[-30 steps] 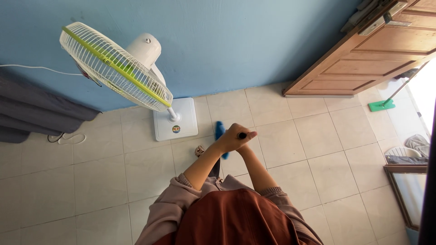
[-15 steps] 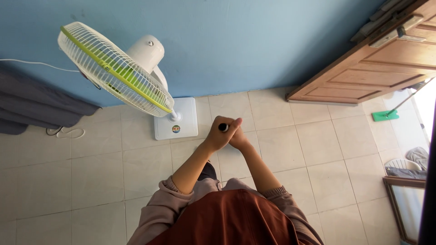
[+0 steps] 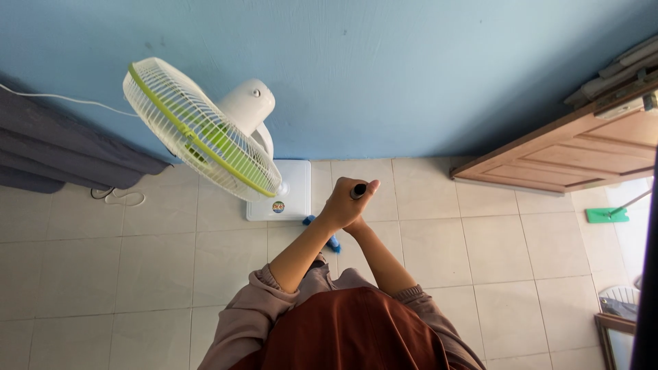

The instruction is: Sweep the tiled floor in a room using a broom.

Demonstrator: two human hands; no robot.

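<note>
The left hand [image 3: 340,206] was curled tight around the black top of a mop handle [image 3: 358,191], fingers wrapped fully with the thumb pressed over the end. The right hand [image 3: 356,224] sat just under it at five o'clock, mostly hidden, so its grip could not be told. The blue mop head [image 3: 333,241] lay on the tiled floor [image 3: 480,247] below the hands, with the fan [image 3: 205,137] at ten o'clock.

Blue mop head [image 3: 332,240], white-green fan [image 3: 205,140], blue wall [image 3: 411,68].
</note>
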